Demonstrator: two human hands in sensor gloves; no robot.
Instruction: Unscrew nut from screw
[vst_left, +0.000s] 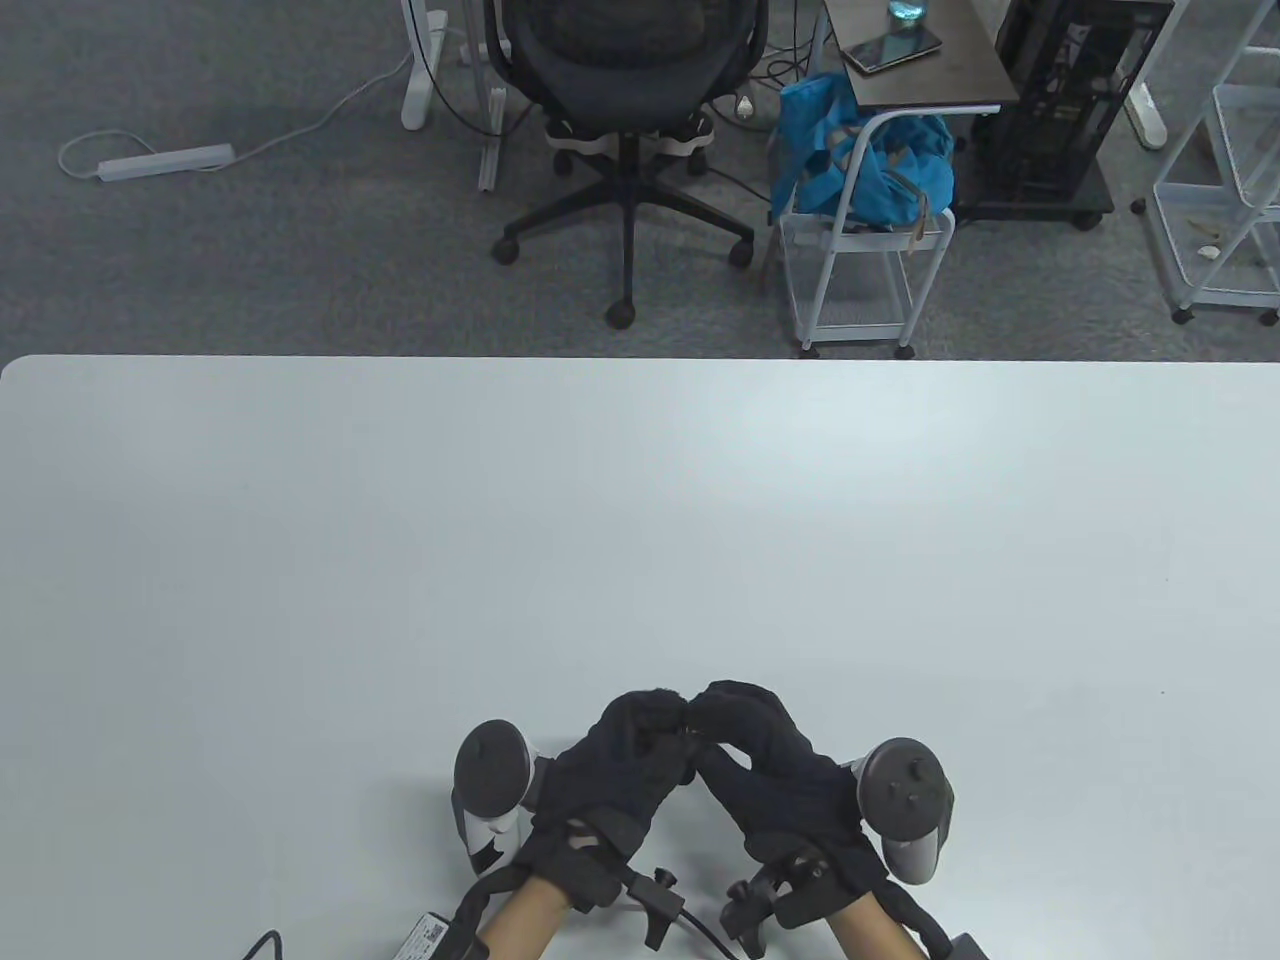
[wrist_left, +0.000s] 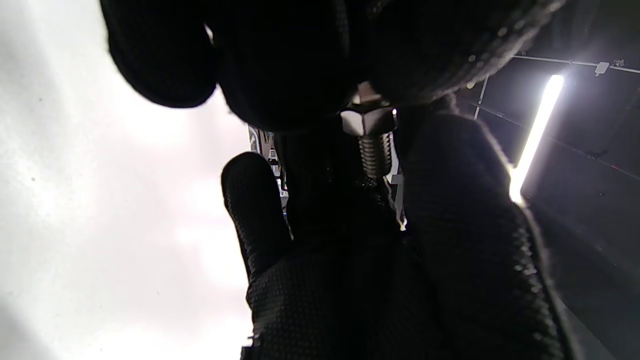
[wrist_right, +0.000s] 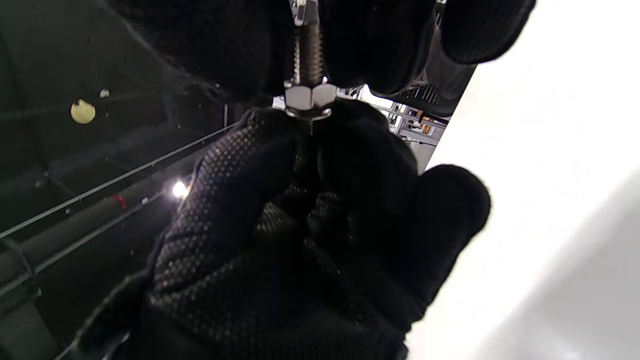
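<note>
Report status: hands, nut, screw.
Left hand and right hand meet fingertip to fingertip above the table. Nut on the screw, pinched between both. Nothing in the way.

Nut (wrist_right: 307, 97) and threaded screw (wrist_right: 308, 55) — bright polished metal. Gloved left hand (vst_left: 610, 775), right hand (vst_left: 780, 775) — black knit cloth, dotted grip texture. Table (vst_left: 400, 550) — smooth matt white.

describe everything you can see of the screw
The screw is bright, silvery metal with a threaded shaft, held above the white table between both gloved hands. A hexagonal nut of the same metal is still on the threads. The left hand and right hand meet fingertip to fingertip around it. Its ends are hidden in the gloves, so which hand grips which part is unclear.
</note>
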